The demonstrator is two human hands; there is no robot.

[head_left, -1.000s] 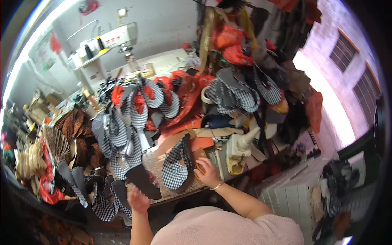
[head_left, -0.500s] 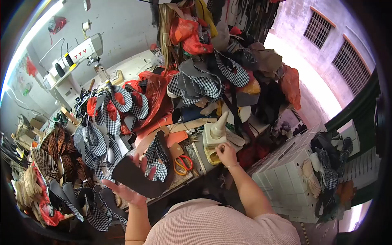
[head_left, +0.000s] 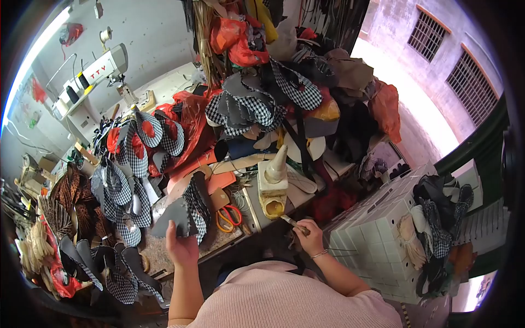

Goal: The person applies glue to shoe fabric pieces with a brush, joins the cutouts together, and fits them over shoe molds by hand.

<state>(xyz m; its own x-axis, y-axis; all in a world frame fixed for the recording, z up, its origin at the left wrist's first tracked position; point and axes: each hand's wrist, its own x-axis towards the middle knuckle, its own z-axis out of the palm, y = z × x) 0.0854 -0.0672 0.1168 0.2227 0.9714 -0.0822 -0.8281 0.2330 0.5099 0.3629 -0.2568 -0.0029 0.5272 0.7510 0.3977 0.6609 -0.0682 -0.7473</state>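
Observation:
My left hand (head_left: 183, 249) is at the table's front edge, its thumb pressed over a dark grey shoe-upper piece (head_left: 170, 216). Just behind that piece stand black-and-white checked cut pieces (head_left: 196, 199) with dark backing. My right hand (head_left: 310, 239) is closed round the handle of a brush (head_left: 294, 223), whose tip points at the mouth of a glue pot (head_left: 272, 188). Yellowish glue shows in the pot's opening, and a cone-shaped top rises from its body. Between the hands lie orange-handled scissors (head_left: 229, 217).
Checked pieces (head_left: 249, 104) are heaped at the back, beside red plastic bags (head_left: 194, 123). A sewing machine (head_left: 104, 65) stands at back left. White stacked boxes (head_left: 377, 224) are on the right. More checked pieces (head_left: 117, 276) hang at the left front.
My left hand has gone from spread fingers to gripping the grey piece. My right hand has drawn back toward me from the pot, and the brush is now visible in it.

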